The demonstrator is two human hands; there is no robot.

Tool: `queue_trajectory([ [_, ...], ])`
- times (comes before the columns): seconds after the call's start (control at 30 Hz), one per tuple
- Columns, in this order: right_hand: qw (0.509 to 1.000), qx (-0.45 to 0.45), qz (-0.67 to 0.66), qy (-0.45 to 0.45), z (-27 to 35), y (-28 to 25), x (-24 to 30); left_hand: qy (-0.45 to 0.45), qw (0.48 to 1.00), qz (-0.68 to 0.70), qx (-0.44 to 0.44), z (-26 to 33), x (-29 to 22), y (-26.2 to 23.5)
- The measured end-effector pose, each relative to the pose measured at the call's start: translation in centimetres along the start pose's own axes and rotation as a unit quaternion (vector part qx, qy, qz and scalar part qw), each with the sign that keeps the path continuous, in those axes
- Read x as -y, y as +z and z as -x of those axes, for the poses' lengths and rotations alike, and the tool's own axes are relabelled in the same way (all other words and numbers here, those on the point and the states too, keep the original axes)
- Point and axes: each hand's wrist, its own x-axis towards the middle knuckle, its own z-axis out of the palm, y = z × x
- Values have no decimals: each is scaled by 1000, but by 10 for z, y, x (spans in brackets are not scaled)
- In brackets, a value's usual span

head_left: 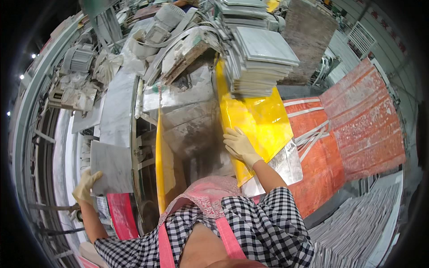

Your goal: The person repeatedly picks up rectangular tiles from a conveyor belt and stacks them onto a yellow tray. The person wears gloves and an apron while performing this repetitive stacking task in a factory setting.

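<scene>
My left hand (86,186), in a cream glove, grips the left edge of a grey marble tile (111,169). The tile lies at the near end of a row of tiles, next to a longer grey stone slab (118,105). My right hand (240,145), gloved the same way, lies on a glossy yellow sheet (261,127) with its fingers stretched out, holding nothing. Just beyond that hand, a stack of white-grey tiles (264,43) rises on the yellow sheet. The fingertips under the left tile are hidden.
Dusty machinery with a motor (79,59) stands at the far left. A stained metal trough (192,129) lies between my hands, with a yellow panel (160,163) along its left side. Orange woven sheeting (313,147) spreads to the right. Many thin slabs (357,223) stand packed at the near right.
</scene>
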Motion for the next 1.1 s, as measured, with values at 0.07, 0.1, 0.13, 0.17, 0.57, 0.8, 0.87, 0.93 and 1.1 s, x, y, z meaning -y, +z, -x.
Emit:
queue_trajectory([
  [0.07, 1000, -7, -7, 2, 0, 0, 0, 70, 997, 41, -8, 1, 18, 8],
  [0.1, 1000, -4, -6, -3, 1, 0, -1, 89, 995, 31, -22, 3, 25, 7],
  [0.13, 1000, 3, 4, -12, 1, 0, -2, 81, 996, 15, -28, 8, 30, 2],
  [0.17, 1000, 3, -4, -14, 2, 0, -4, 50, 996, 12, -72, 14, 32, -2],
  [0.57, 931, -229, -261, 114, -42, -82, 4, 298, 891, 316, -129, 40, -153, 61],
  [0.8, 803, -487, -300, 165, -77, -228, -102, 459, 835, 291, 88, -49, -365, 227],
  [0.87, 781, -471, -359, 200, -79, -251, -124, 471, 818, 301, 137, -41, -419, 291],
  [0.93, 795, -442, -350, 223, -85, -267, -144, 361, 838, 346, 219, -25, -472, 337],
  [1.1, 762, -392, -435, 277, -99, -277, -180, 240, 849, 405, 240, -8, -551, 402],
])
